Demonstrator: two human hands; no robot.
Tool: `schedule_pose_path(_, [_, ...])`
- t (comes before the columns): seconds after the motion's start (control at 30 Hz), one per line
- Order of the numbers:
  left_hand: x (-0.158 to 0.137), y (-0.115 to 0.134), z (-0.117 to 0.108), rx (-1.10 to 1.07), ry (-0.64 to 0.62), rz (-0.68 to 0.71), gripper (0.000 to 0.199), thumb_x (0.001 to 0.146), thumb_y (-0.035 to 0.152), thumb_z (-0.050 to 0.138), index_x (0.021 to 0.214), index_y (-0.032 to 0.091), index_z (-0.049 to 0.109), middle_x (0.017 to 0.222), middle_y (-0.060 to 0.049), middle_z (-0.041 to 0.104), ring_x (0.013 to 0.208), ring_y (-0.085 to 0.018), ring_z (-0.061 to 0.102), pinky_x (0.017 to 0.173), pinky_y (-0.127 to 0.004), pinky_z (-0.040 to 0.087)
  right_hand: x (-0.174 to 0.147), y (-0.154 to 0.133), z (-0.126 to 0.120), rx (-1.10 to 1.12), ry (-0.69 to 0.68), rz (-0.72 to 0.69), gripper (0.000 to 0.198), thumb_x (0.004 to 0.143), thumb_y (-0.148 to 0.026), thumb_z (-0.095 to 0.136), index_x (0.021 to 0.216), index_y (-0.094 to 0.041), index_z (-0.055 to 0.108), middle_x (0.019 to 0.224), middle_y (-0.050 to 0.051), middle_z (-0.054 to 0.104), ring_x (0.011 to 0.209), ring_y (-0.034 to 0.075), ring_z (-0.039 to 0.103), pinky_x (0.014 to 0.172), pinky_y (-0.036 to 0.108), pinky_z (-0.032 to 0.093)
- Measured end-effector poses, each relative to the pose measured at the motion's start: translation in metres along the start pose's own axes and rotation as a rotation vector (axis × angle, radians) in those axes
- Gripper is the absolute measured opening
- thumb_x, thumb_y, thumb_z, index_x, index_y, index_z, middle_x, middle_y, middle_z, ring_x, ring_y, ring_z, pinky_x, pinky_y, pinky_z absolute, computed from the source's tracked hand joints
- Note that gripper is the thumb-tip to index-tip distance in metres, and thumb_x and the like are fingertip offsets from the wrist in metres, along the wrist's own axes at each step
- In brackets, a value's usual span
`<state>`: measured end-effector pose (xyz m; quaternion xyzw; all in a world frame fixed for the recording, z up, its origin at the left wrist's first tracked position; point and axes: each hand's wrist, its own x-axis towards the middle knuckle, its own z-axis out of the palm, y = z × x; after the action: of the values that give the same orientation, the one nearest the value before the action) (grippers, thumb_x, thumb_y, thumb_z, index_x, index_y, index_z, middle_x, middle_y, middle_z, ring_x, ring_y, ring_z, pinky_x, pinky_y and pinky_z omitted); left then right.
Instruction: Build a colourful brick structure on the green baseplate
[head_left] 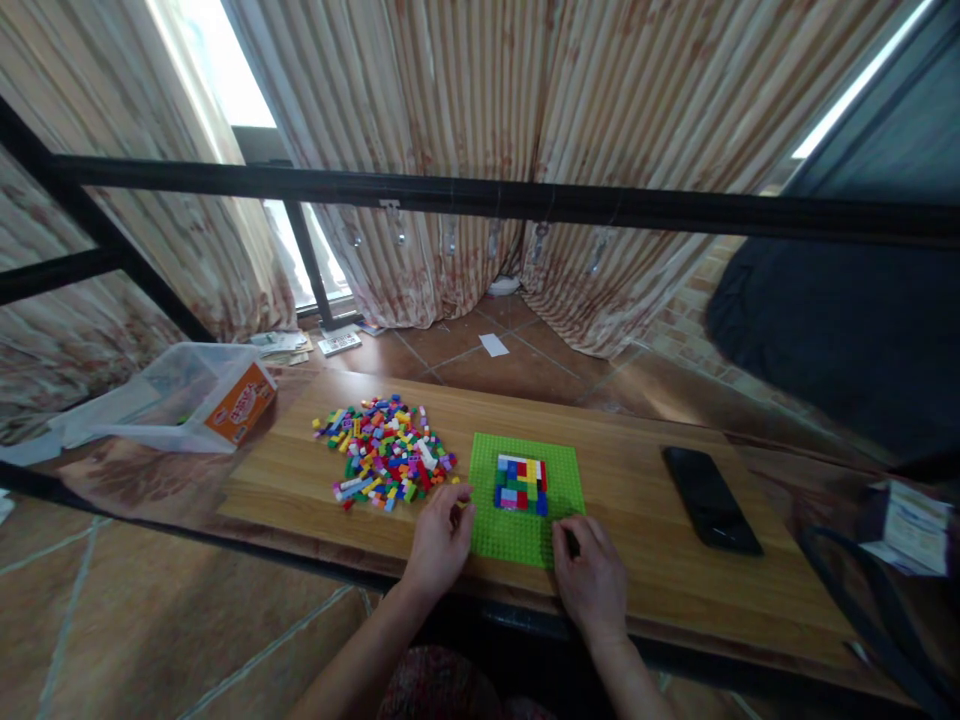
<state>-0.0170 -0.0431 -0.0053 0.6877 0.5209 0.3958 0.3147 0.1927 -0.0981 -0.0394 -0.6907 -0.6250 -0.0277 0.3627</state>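
Observation:
A green baseplate (491,525) lies on the wooden tabletop (622,480), with a small block of red, yellow, blue and green bricks (520,484) pressed onto its middle. A heap of several loose coloured bricks (384,451) lies to its left. My left hand (440,538) rests at the plate's left edge, fingers pinched around something small and yellowish that I cannot make out. My right hand (592,580) lies on the plate's near right corner, fingers curled down on it.
A black phone (709,498) lies flat on the right of the tabletop. A clear plastic tub (169,392) with an orange box (241,402) stands at the far left. A black metal rail (480,197) crosses above; curtains hang behind. A small carton (909,525) is at the right edge.

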Motion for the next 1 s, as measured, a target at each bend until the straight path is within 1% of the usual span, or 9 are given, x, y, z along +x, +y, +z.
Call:
schedule_pose_path(0.1, [-0.013, -0.009, -0.022, 0.034, 0.026, -0.006, 0.017, 0.089, 0.024, 0.048, 0.097, 0.018, 0.061, 0.090, -0.006, 0.065, 0.080, -0.017, 0.062, 0.073, -0.029, 0.050, -0.001, 0.000, 0.000, -0.008, -0.004, 0.002, 0.026, 0.094, -0.035, 0.044, 0.082, -0.020, 0.060, 0.082, 0.006, 0.063, 0.079, 0.019, 0.058, 0.073, 0.030, 0.044])
schedule_pose_path(0.23, [-0.028, -0.021, -0.053, 0.122, 0.097, -0.053, 0.018, 0.088, 0.025, 0.049, 0.098, 0.019, 0.062, 0.089, -0.005, 0.066, 0.079, -0.017, 0.063, 0.073, -0.029, 0.051, -0.003, 0.002, 0.000, -0.035, -0.003, 0.006, 0.029, 0.094, -0.040, 0.044, 0.081, -0.020, 0.061, 0.082, 0.006, 0.064, 0.080, 0.020, 0.059, 0.072, 0.030, 0.044])
schedule_pose_path(0.37, [-0.036, -0.034, -0.082, 0.206, 0.216, -0.120, 0.017, 0.086, 0.026, 0.050, 0.094, 0.018, 0.063, 0.085, -0.004, 0.066, 0.075, -0.016, 0.063, 0.071, -0.028, 0.051, -0.006, 0.007, 0.002, -0.055, 0.012, -0.010, 0.034, 0.093, -0.045, 0.042, 0.082, -0.020, 0.062, 0.086, 0.008, 0.066, 0.079, 0.021, 0.061, 0.071, 0.031, 0.045])
schedule_pose_path(0.53, [-0.036, -0.049, -0.104, 0.306, 0.341, -0.196, 0.019, 0.081, 0.024, 0.052, 0.094, 0.018, 0.064, 0.083, -0.003, 0.066, 0.072, -0.017, 0.062, 0.069, -0.029, 0.051, -0.007, 0.013, 0.003, -0.050, 0.006, -0.034, 0.041, 0.093, -0.052, 0.039, 0.083, -0.020, 0.063, 0.088, 0.009, 0.067, 0.076, 0.021, 0.061, 0.068, 0.031, 0.045])
schedule_pose_path(0.6, [-0.035, -0.052, -0.105, 0.326, 0.347, -0.206, 0.020, 0.080, 0.023, 0.052, 0.095, 0.018, 0.064, 0.083, -0.003, 0.065, 0.073, -0.017, 0.062, 0.070, -0.030, 0.051, -0.007, 0.014, 0.004, -0.050, 0.004, -0.033, 0.042, 0.092, -0.054, 0.039, 0.084, -0.020, 0.063, 0.088, 0.009, 0.068, 0.078, 0.021, 0.062, 0.068, 0.031, 0.046])
schedule_pose_path(0.7, [-0.034, -0.049, -0.100, 0.330, 0.285, -0.184, 0.020, 0.082, 0.021, 0.052, 0.098, 0.019, 0.063, 0.089, -0.003, 0.064, 0.072, -0.016, 0.062, 0.070, -0.028, 0.050, -0.008, 0.016, 0.005, -0.067, 0.017, -0.026, 0.044, 0.092, -0.055, 0.039, 0.084, -0.020, 0.064, 0.090, 0.009, 0.068, 0.078, 0.022, 0.062, 0.067, 0.031, 0.046])
schedule_pose_path(0.83, [-0.029, -0.041, -0.081, 0.389, 0.194, -0.133, 0.022, 0.085, 0.024, 0.054, 0.105, 0.022, 0.062, 0.100, -0.005, 0.063, 0.079, -0.016, 0.063, 0.071, -0.028, 0.050, -0.008, 0.017, 0.006, -0.074, 0.026, -0.035, 0.043, 0.092, -0.054, 0.040, 0.084, -0.020, 0.064, 0.091, 0.011, 0.068, 0.078, 0.022, 0.062, 0.068, 0.032, 0.045])
schedule_pose_path(0.93, [-0.020, -0.038, -0.067, 0.486, 0.174, -0.114, 0.025, 0.084, 0.026, 0.057, 0.108, 0.023, 0.062, 0.106, -0.006, 0.062, 0.087, -0.019, 0.063, 0.074, -0.029, 0.051, -0.007, 0.016, 0.006, -0.066, 0.031, -0.047, 0.042, 0.092, -0.054, 0.041, 0.083, -0.020, 0.064, 0.088, 0.010, 0.068, 0.077, 0.022, 0.062, 0.068, 0.032, 0.045])
schedule_pose_path(1.0, [-0.015, -0.039, -0.061, 0.547, 0.177, -0.101, 0.023, 0.085, 0.026, 0.057, 0.106, 0.023, 0.063, 0.108, -0.007, 0.062, 0.091, -0.020, 0.063, 0.077, -0.030, 0.051, -0.007, 0.015, 0.005, -0.064, 0.033, -0.052, 0.040, 0.092, -0.052, 0.042, 0.082, -0.020, 0.063, 0.088, 0.010, 0.068, 0.078, 0.022, 0.061, 0.070, 0.032, 0.046])
